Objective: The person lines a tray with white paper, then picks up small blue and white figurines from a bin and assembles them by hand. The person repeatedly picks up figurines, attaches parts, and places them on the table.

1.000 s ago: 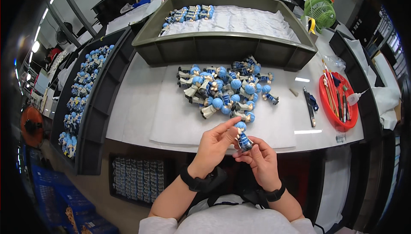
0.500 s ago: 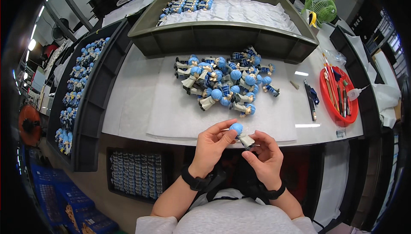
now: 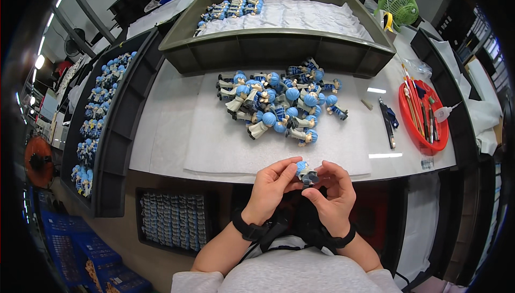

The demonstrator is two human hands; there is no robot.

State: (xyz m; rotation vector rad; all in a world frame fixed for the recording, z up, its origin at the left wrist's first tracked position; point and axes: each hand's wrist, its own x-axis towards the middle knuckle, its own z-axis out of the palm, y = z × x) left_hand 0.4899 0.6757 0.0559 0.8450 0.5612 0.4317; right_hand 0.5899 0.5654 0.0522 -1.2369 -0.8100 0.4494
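Observation:
A small blue-haired figurine [image 3: 308, 176] is held between my hands, just off the table's front edge, its dark feet tipped toward me. My left hand [image 3: 274, 187] pinches it at the head end with thumb and fingers. My right hand [image 3: 331, 196] curls at its other side, fingertips close to the legs; whether they grip it is hard to make out. Beyond my hands a loose heap of similar figurines [image 3: 279, 102] lies on a white sheet [image 3: 214, 148] on the table.
A large grey-green tray [image 3: 279, 46] with white lining and some figurines stands at the back. Left is a dark crate [image 3: 115, 132] of figurines; below it, another full box [image 3: 174, 218]. A red basket [image 3: 441, 145] of brushes, a cutter knife [image 3: 388, 126] and a green fan [image 3: 398, 6] are right.
The figurine has turned so its feet now face me, where its pale back and blue hair showed before. My hands have dropped slightly.

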